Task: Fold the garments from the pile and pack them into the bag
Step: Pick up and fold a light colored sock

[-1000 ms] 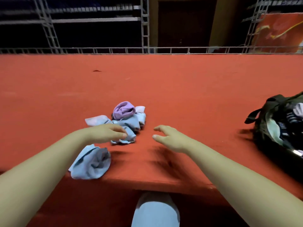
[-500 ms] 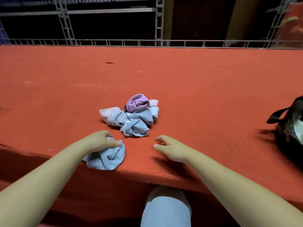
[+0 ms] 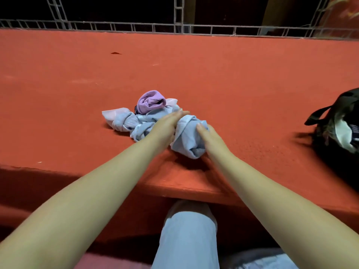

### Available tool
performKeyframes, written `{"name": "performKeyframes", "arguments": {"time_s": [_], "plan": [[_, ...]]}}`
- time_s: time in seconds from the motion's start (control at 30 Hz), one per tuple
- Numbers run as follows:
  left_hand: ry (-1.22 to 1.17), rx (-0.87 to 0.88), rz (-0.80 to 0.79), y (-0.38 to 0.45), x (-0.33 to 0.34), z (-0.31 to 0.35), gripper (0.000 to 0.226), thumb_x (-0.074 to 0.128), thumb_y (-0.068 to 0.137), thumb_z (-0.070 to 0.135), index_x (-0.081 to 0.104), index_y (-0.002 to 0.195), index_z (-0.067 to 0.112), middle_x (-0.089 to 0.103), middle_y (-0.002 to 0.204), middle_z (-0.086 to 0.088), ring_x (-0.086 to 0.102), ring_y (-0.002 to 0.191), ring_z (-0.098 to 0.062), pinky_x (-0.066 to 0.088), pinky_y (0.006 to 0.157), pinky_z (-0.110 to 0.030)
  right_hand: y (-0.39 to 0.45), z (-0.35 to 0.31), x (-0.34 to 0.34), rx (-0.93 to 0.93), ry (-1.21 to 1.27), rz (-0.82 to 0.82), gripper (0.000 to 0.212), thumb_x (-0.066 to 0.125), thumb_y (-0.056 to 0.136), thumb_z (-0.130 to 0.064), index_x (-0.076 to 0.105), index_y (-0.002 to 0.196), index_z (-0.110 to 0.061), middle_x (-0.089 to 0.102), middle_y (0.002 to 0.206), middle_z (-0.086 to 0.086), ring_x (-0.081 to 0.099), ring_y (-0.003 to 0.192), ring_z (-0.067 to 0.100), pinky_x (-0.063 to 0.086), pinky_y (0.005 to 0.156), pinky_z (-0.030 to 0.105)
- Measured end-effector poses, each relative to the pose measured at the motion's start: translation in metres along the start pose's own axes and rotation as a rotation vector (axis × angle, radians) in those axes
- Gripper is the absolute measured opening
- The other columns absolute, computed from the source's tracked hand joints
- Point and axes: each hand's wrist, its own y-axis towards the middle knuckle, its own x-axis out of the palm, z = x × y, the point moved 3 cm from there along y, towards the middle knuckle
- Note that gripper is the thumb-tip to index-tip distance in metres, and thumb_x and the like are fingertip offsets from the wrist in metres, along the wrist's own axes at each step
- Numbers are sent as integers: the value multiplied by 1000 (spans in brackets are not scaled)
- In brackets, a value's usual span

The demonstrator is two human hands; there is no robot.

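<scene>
Knee [image 3: 189, 228] in pale blue trousers sits nearest, just under the front edge of the red table [image 3: 233, 78].

Both forearms reach over that edge. Light blue garment [image 3: 187, 136], bunched into a loose roll, sits on the table near the front edge, sandwiched between the two hands. Left hand [image 3: 167, 125] lies flat against its left side, fingers straight and together, pointing away from the camera. Right hand [image 3: 208, 133] is against its right side; fingertips press into the cloth. Can't tell if the right fingers wrap under the roll or just push on it.

Pile [image 3: 136, 118] is just beyond and left of the held garment, touching it: crumpled light blue and pale pink pieces, with a purple garment [image 3: 150, 100] on top at the back. Left fingertips overlap the pile's near-right edge.

Bag [image 3: 338, 125] sits well apart at the right edge of view, on the table: dark, cut off by the frame, mouth open toward the camera, one dark strap looped out on its left. Inside: a white piece and something dark with light stripes, details too small to make out.

Grey metal railing [image 3: 174, 28] runs along the far edge of the table, dark behind it.
</scene>
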Motion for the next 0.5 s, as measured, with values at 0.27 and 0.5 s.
{"name": "performKeyframes", "arguments": {"time_s": [0.27,0.5], "plan": [[52,-42,60,23,21,-41,26,53,92,38,70,83,21,67,91,0,62,91,-17,45,92,-39,3,16,-39,73,131,120,25,45,98,-38,62,97,-19,64,102,0,59,94,13,44,95,35],[219,70,-77,29,48,-40,60,73,53,46,53,106,28,62,103,2,61,91,-6,48,80,-21,4,9,-54,166,264,14,36,41,100,-36,64,99,-9,66,85,5,64,76,11,52,68,17]]}}
